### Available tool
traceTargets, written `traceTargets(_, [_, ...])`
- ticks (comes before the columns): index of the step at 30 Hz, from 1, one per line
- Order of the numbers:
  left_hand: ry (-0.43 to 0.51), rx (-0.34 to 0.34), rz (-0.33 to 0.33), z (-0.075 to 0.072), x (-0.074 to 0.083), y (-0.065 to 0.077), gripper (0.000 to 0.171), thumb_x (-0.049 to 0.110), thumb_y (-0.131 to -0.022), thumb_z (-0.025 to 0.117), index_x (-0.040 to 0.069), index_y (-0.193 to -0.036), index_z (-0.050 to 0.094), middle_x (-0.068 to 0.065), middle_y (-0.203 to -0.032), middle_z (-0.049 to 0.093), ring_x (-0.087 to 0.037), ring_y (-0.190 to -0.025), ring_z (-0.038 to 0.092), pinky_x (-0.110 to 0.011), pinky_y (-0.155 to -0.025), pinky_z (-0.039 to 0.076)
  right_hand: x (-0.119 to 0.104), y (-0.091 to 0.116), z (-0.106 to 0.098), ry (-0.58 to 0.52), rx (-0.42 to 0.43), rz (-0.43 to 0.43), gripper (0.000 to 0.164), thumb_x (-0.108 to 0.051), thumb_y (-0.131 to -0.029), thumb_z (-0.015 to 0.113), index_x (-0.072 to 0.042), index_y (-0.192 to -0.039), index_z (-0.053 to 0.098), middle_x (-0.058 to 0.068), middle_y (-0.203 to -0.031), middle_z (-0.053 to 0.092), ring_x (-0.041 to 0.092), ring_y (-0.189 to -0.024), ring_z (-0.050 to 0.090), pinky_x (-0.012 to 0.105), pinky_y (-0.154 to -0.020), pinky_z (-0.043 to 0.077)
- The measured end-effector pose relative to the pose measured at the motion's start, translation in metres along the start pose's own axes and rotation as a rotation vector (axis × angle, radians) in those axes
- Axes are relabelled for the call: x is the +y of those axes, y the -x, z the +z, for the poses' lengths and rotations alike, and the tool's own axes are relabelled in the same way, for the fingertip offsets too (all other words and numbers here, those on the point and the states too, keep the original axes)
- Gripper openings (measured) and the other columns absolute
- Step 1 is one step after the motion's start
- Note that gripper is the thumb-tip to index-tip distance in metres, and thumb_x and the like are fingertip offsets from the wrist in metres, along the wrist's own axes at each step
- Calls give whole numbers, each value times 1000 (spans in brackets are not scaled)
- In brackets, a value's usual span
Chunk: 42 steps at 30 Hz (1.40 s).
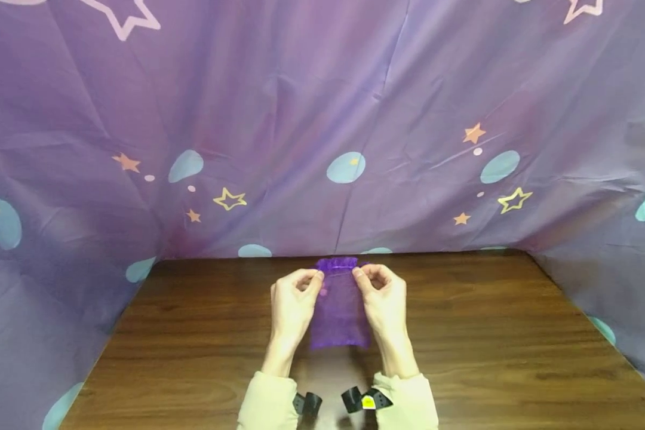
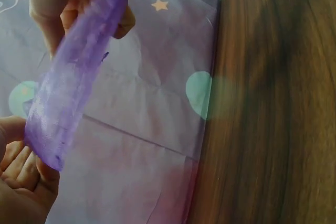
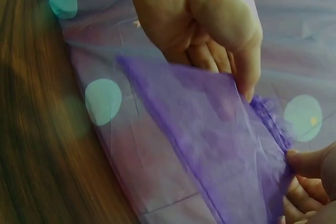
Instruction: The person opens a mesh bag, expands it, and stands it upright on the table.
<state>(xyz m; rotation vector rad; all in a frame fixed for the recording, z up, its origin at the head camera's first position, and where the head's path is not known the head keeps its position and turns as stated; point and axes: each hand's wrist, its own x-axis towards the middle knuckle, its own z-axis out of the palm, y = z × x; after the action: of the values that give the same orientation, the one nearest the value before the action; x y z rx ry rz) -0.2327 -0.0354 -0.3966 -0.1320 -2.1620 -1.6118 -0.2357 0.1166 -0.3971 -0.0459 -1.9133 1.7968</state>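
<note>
A sheer purple organza pouch (image 1: 340, 316) hangs upright between my two hands, its ruffled mouth at the top and its straight hem at the bottom. My left hand (image 1: 292, 307) pinches the left edge just below the ruffle, between thumb and fingers. On the opposite edge, at the same height, my right hand (image 1: 385, 304) pinches the cloth. The pouch (image 3: 194, 119) looks flat and see-through in the right wrist view, with the gathered ruffle by the thumbs. From the left wrist, the pouch (image 2: 73, 72) shows nearly edge-on and slightly bowed.
Below the hands spreads a brown wood-grain table (image 1: 193, 352). A purple cloth backdrop (image 1: 279, 131) with stars and teal spots closes in the back and both sides. Black devices (image 1: 307, 404) are strapped at the wrists, beside the pale sleeves (image 1: 269, 401).
</note>
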Motion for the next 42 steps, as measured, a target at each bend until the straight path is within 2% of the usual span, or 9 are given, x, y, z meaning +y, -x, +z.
traceTargets(6, [104,25,-17,7,2,1,8,18,-88,73,13,-92,77,5,-69,71,-10,-61,68,-26,-57,50,-6,-1,-2,-28,16,-14,11,-3,-87,73,5,-86,66,2,-70,61,6,-57,52,18,-52,40])
traceTargets(13, [257,-12,-32,3,1,-4,15,15,-87,75,2,-94,74,-9,-77,73,-22,-64,70,-25,-62,54,-13,-3,-4,-75,-84,50,16,-9,-89,72,4,-96,66,0,-77,63,8,-62,55,21,-56,44])
traceTargets(16, [313,-51,-48,-1,0,-6,18,15,-87,75,-1,-96,72,-13,-78,72,-24,-65,70,-26,-64,55,-13,-4,-5,-65,-152,72,20,-11,-90,72,5,-101,67,2,-79,65,10,-65,58,23,-58,47])
traceTargets(19, [355,-117,-71,-4,-2,-6,22,14,-87,75,-4,-99,70,-16,-79,71,-21,-64,69,-27,-66,55,-13,-5,-6,-36,-200,74,20,-11,-90,71,5,-101,68,4,-80,66,11,-67,59,23,-60,48])
traceTargets(23, [429,-213,-116,-5,-4,-8,24,13,-90,72,-7,-102,68,-16,-78,70,-15,-64,67,-26,-71,52,-13,-5,-7,-16,-219,65,19,-12,-90,71,6,-97,69,5,-79,66,11,-67,58,22,-60,46])
traceTargets(27, [481,-255,-150,-2,-4,-8,22,12,-91,70,-8,-100,68,-12,-73,69,-13,-63,65,-25,-70,50,-13,-4,-11,-17,-211,81,18,-12,-89,73,5,-95,69,5,-78,66,12,-67,57,23,-59,45])
traceTargets(31, [461,-233,-144,-6,-7,-10,21,10,-90,71,-10,-96,68,-13,-73,70,-12,-62,66,-22,-61,48,-13,-3,-9,-18,-210,87,16,-12,-88,74,3,-91,69,4,-76,65,11,-65,56,23,-56,44])
traceTargets(37, [384,-173,-127,-8,-8,-11,20,14,-88,74,-6,-89,71,-13,-67,68,-12,-60,64,-21,-53,41,-13,-2,-8,-48,-195,77,13,-7,-85,75,6,-86,71,1,-71,64,10,-60,54,22,-52,43])
traceTargets(42, [417,-145,-120,-6,-7,-9,20,12,-88,74,-8,-91,71,-13,-69,69,-11,-59,65,-19,-53,40,-11,-2,-9,-78,-160,62,10,-2,-83,76,7,-84,71,0,-74,66,10,-66,54,21,-56,42])
